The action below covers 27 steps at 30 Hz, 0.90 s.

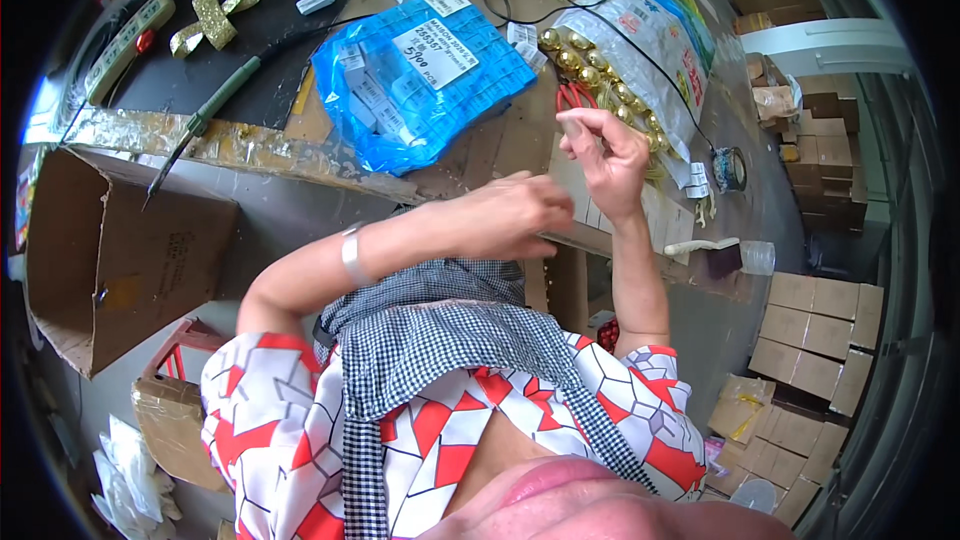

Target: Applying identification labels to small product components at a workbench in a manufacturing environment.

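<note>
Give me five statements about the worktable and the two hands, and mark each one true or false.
1. The right hand is raised with its fingertips pinched together over the table. True.
2. The crinkled blue plastic bag of small white packets lies on the floor. False: it lies on the brown worktable.
3. A silver band sits on the left wrist. True.
4. The round gold foil-wrapped balls sit inside the open brown cardboard box. False: they lie on the table beside the clear printed plastic bag.
5. The left hand holds the red-handled scissors. False: the scissors lie on the table, beyond the right hand.
</note>
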### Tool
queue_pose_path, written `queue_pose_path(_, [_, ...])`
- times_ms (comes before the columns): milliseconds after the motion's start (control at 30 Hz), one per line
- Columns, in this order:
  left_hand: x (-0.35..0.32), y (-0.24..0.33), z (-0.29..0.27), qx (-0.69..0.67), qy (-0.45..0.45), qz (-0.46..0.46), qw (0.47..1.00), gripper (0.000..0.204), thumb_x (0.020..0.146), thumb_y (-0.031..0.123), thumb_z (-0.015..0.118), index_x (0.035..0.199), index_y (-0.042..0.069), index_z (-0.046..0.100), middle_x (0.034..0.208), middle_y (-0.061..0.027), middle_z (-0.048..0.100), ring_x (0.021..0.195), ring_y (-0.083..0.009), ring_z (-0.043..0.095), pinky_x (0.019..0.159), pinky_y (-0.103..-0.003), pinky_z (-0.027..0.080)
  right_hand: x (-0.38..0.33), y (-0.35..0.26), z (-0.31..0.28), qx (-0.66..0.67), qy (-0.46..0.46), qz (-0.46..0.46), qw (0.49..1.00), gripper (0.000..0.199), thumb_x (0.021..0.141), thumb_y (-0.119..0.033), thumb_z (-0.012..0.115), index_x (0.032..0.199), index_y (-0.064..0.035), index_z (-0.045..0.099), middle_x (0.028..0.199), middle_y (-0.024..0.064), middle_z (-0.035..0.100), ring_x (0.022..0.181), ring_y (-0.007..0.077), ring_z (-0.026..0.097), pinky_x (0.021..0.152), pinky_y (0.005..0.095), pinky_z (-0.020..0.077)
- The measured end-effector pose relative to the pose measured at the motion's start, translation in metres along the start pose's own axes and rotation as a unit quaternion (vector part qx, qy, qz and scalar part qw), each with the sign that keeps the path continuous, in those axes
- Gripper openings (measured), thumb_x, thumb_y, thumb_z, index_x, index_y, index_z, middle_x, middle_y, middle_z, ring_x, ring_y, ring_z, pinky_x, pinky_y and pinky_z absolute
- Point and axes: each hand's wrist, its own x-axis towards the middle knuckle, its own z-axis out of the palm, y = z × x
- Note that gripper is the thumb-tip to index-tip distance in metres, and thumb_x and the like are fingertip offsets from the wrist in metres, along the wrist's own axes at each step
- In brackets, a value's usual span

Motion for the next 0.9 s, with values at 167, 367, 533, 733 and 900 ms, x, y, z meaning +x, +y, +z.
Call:
queue_pose_path(167, [-0.065, 0.026, -0.080, 0.124, 0.318, -0.100, 0.935, 0.018, 0.068, 0.000, 0.065, 0.085, 0.003, 0.062, 0.087, -0.0087, 0.062, 0.082, -0.0215, 0.059, 0.072, -0.032, 0.046, -0.023, 0.065, 0.007, 0.053, 0.005, 0.139, 0.989, 0.011, 0.083, -0.012, 0.059, 0.082, -0.0011, 0.062, 0.056, 0.0006, 0.056, 0.049, 0.0032, 0.049, 0.044, 0.0193, 0.0373])
queue_pose_path(367, [-0.094, 0.004, -0.107, 0.209, 0.278, -0.295, 0.890, 0.014, 0.076, 0.005, 0.061, 0.089, 0.000, 0.063, 0.083, -0.0130, 0.062, 0.073, -0.0235, 0.061, 0.067, -0.030, 0.048, -0.032, 0.094, 0.023, -0.069, -0.011, -0.028, 0.997, 0.004, 0.074, -0.001, 0.060, 0.077, 0.0010, 0.059, 0.070, 0.0137, 0.059, 0.062, 0.0285, 0.058, 0.055, 0.0322, 0.0444])
queue_pose_path(533, [-0.072, 0.005, -0.108, 0.292, 0.157, -0.364, 0.870, 0.026, 0.072, 0.018, 0.066, 0.089, 0.000, 0.058, 0.083, -0.0152, 0.059, 0.079, -0.0297, 0.056, 0.072, -0.036, 0.044, -0.036, 0.097, 0.020, -0.048, -0.015, 0.002, 0.999, 0.004, 0.074, -0.003, 0.061, 0.076, 0.0006, 0.059, 0.072, 0.0131, 0.060, 0.064, 0.0272, 0.059, 0.056, 0.0323, 0.0447])
queue_pose_path(733, [-0.060, -0.003, -0.107, 0.263, 0.164, -0.318, 0.896, 0.027, 0.071, 0.014, 0.065, 0.088, -0.002, 0.052, 0.086, -0.0168, 0.058, 0.083, -0.0304, 0.057, 0.073, -0.036, 0.045, -0.034, 0.098, 0.017, -0.052, -0.025, -0.016, 0.998, 0.005, 0.074, -0.003, 0.061, 0.076, 0.0007, 0.059, 0.073, 0.0130, 0.060, 0.064, 0.0264, 0.059, 0.056, 0.0320, 0.0446])
queue_pose_path(900, [-0.061, -0.010, -0.106, 0.161, 0.177, -0.325, 0.915, 0.024, 0.072, 0.008, 0.062, 0.090, -0.002, 0.050, 0.088, -0.0167, 0.060, 0.086, -0.0290, 0.059, 0.076, -0.035, 0.046, -0.034, 0.096, 0.016, -0.036, -0.029, 0.000, 0.999, 0.005, 0.074, -0.003, 0.061, 0.077, 0.0010, 0.060, 0.073, 0.0127, 0.060, 0.064, 0.0258, 0.059, 0.057, 0.0315, 0.0448])
